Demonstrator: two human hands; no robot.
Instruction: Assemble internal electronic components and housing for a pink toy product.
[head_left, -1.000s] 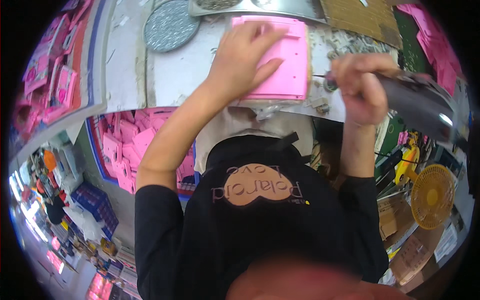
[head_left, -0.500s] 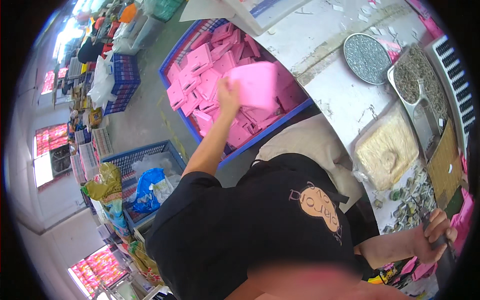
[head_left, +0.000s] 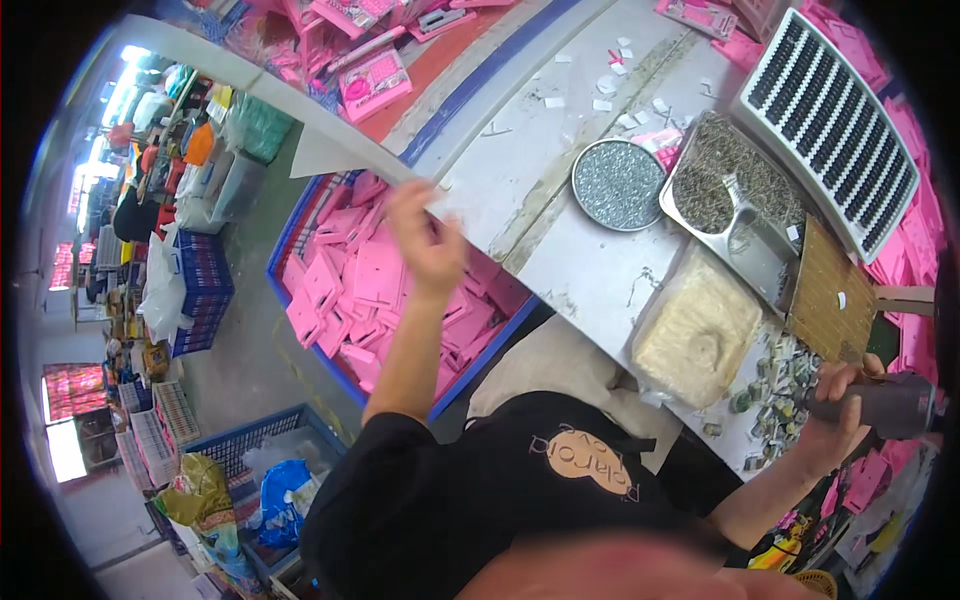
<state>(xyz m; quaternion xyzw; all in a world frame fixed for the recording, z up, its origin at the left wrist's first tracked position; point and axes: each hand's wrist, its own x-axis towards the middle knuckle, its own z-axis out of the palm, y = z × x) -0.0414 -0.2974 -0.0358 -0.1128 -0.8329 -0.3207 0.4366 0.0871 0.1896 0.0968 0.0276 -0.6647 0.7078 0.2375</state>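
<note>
My left hand [head_left: 427, 240] is over the crate near the table's edge, its fingers apart and nothing in them. Beneath it, a blue crate [head_left: 455, 400] holds a heap of flat pink plastic cases [head_left: 380, 272]. At the right side of the table, my right hand [head_left: 842, 400] is wrapped round a dark grey electric screwdriver [head_left: 900, 406]; its tip is hidden. Next to that hand lie several small metal parts [head_left: 775, 405] in a loose pile, and a brown cardboard piece [head_left: 832, 295].
On the white table are a round dish of small silvery parts [head_left: 619, 184], a metal tray of screws [head_left: 735, 180], a bagged cream-coloured block [head_left: 697, 325] and a white rack of black pieces [head_left: 835, 130]. Pink toy-like items [head_left: 373, 82] lie beyond. A blue basket [head_left: 240, 440] stands on the floor.
The pink case has left my left hand, which has opened and moved toward the table's edge. My right hand has come up with the screwdriver. The view has turned toward the table.
</note>
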